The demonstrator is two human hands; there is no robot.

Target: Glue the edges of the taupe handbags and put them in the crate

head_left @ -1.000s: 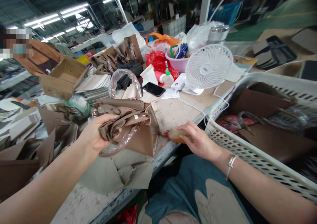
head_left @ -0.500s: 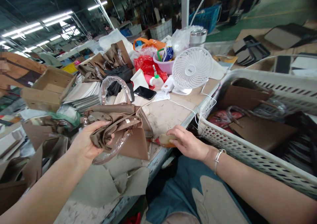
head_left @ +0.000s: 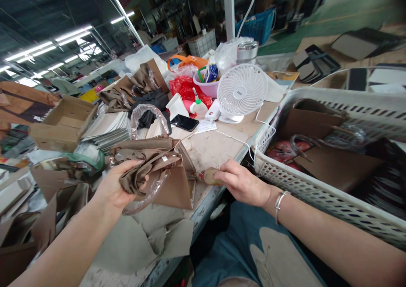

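My left hand is closed on the bunched top flap of a brown bag that has a plastic-wrapped handle and lies at the table's near edge. My right hand grips the rounded wooden handle of a small tool with a red part toward the bag; its tip is hidden. The tool rests on the table edge just right of the bag. A grey-green cloth lies under the bag.
A white desk fan with a cable, a black phone, a glue bottle and a pink bowl stand further back. A white slotted basket with brown bags sits at right. A cardboard box and brown pieces crowd the left.
My right hand, still on the tool's handle, has slid left along the table edge toward the bag. My left hand keeps its hold on the bag's flap.
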